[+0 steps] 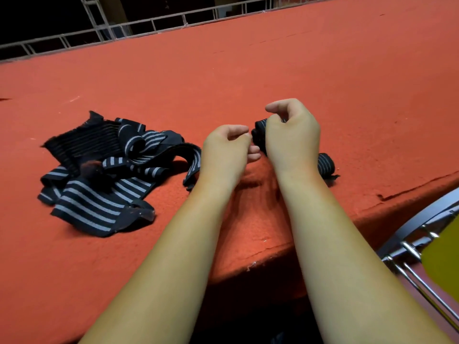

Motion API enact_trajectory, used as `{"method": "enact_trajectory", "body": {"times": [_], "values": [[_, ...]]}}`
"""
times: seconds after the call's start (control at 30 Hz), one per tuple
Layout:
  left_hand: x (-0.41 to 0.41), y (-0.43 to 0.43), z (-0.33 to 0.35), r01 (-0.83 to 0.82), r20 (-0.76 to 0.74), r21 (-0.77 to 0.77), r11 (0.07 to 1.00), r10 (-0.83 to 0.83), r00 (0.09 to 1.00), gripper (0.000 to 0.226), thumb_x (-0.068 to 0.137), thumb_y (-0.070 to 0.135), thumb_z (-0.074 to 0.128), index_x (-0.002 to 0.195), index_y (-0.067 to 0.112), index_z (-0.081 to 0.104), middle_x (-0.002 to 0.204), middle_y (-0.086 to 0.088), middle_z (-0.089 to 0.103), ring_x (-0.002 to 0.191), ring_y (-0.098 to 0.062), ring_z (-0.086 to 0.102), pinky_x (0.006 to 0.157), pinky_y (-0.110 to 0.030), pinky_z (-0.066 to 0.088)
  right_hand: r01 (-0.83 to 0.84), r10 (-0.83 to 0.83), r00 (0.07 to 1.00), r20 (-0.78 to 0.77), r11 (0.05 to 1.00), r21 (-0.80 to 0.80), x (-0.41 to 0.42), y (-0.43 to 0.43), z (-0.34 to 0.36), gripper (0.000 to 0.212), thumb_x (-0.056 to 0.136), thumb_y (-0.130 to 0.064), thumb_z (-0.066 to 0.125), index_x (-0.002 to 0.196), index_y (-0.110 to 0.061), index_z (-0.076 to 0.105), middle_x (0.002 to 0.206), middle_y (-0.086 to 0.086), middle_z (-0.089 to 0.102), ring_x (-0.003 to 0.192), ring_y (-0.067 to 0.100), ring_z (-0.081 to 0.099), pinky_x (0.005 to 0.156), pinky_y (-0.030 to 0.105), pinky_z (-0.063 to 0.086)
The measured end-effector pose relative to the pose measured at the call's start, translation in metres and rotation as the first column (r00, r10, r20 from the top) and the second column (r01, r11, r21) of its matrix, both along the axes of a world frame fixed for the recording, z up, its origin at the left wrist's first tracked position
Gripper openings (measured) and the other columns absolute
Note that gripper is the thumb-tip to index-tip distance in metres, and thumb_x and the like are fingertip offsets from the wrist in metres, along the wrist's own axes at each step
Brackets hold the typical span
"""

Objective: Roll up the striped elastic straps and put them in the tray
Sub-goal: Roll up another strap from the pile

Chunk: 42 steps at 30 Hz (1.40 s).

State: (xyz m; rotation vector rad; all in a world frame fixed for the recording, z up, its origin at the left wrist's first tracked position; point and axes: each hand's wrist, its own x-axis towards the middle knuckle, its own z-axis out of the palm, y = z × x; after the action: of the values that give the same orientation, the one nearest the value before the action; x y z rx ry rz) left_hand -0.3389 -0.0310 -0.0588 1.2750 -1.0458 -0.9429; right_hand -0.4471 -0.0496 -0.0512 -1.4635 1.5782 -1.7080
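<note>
My right hand point(293, 135) grips a small dark roll of striped elastic strap point(259, 131) just above the red table. The strap's loose striped end point(326, 165) lies on the cloth to the right of that wrist. My left hand point(223, 155) is beside the roll, its curled fingertips pinching the roll's left end. To the left lies a tangled pile of black straps with grey stripes point(104, 175), unrolled. One strap from the pile point(195, 165) runs behind my left hand.
The red cloth-covered table point(248, 70) stretches far back to a metal railing point(154, 23). Its front edge point(372, 202) drops off at the lower right, where a shiny metal-framed thing with a yellow surface point(439, 256) stands.
</note>
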Motion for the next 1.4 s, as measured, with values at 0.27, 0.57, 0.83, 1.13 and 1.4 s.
{"method": "enact_trajectory", "body": {"times": [0.27, 0.57, 0.83, 1.13, 1.4], "values": [[0.066, 0.033, 0.019, -0.07, 0.101, -0.027, 0.997, 0.072, 0.992, 0.023, 0.098, -0.004, 0.054, 0.106, 0.008, 0.072, 0.101, -0.018, 0.076, 0.076, -0.021, 0.072, 0.072, -0.04, 0.067, -0.246, 0.239, 0.966, 0.101, 0.967, 0.065, 0.07, 0.017, 0.012, 0.026, 0.092, -0.008, 0.057, 0.096, -0.025, 0.077, 0.09, -0.016, 0.073, 0.081, -0.006, 0.065, 0.068, 0.006, 0.043], [0.181, 0.056, 0.025, -0.473, 0.357, -0.221, 0.853, 0.522, 0.775, 0.028, 0.089, 0.009, 0.063, 0.111, 0.026, 0.067, 0.109, 0.01, 0.073, 0.102, -0.006, 0.07, 0.094, -0.034, 0.059, -0.507, 0.475, 0.852, 0.222, 0.853, 0.122, 0.159, 0.031, 0.01, 0.029, 0.083, -0.011, 0.051, 0.087, -0.028, 0.074, 0.085, -0.007, 0.078, 0.081, 0.019, 0.078, 0.072, 0.044, 0.065], [0.275, 0.061, 0.02, -0.55, 0.534, -0.269, 0.791, 0.598, 0.598, 0.078, 0.084, -0.001, 0.06, 0.158, 0.02, 0.046, 0.157, 0.001, 0.05, 0.144, -0.01, 0.046, 0.107, -0.005, 0.026, -0.675, 0.625, 0.736, 0.261, 0.71, 0.2, 0.224, 0.039, 0.002, 0.037, 0.095, -0.005, 0.045, 0.103, -0.031, 0.07, 0.102, -0.01, 0.075, 0.074, 0.009, 0.078, 0.089, 0.052, 0.065], [0.308, 0.062, 0.001, -0.553, 0.619, -0.241, 0.797, 0.565, 0.545, 0.033, 0.09, 0.013, 0.075, 0.118, 0.027, 0.074, 0.116, 0.005, 0.061, 0.106, -0.011, 0.06, 0.092, -0.016, 0.039, -0.726, 0.657, 0.687, 0.31, 0.638, 0.257, 0.255, 0.043, -0.004, 0.027, 0.104, -0.013, 0.053, 0.122, -0.026, 0.068, 0.115, -0.009, 0.073, 0.086, 0.008, 0.079, 0.096, 0.045, 0.064], [0.283, 0.086, 0.02, -0.359, 0.509, -0.41, 0.839, 0.536, 0.673, 0.026, 0.088, 0.006, 0.071, 0.094, 0.03, 0.078, 0.099, 0.009, 0.072, 0.095, -0.001, 0.068, 0.09, -0.025, 0.055, -0.791, 0.702, 0.61, 0.368, 0.572, 0.218, 0.254, 0.047, 0.0, 0.048, 0.102, -0.065, 0.058, 0.126, -0.024, 0.07, 0.114, -0.008, 0.079, 0.09, 0.009, 0.08, 0.078, 0.038, 0.065]]}}
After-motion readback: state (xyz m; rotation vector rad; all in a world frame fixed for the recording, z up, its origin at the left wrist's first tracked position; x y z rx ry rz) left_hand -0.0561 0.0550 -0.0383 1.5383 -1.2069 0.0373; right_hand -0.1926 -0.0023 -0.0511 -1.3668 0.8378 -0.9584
